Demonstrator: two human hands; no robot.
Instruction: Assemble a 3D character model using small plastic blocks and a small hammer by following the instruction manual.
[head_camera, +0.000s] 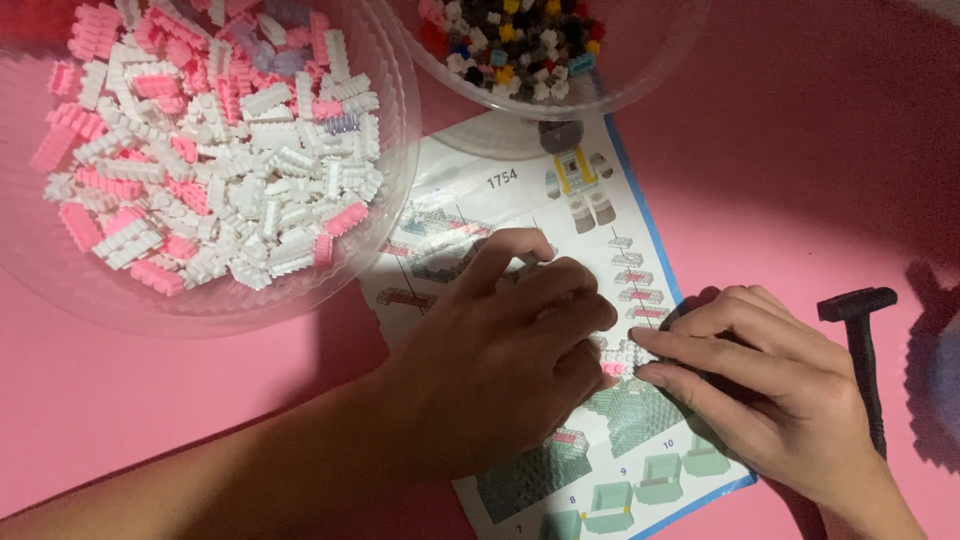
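pinching a small brick piece (618, 358) between them, left hand (510, 340) and right hand (760, 385) meet.

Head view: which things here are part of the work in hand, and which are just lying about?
In use: left hand and right hand on a small brick assembly; instruction sheet beneath; bowl of white and pink bricks.

Lying about: bowl of mixed-colour bricks; black hammer-shaped tool.

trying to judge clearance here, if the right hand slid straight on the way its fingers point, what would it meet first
The right hand points left, toward the small pink and white brick piece at its fingertips, and just beyond that the left hand. Contact already looks likely, though depth is unclear.
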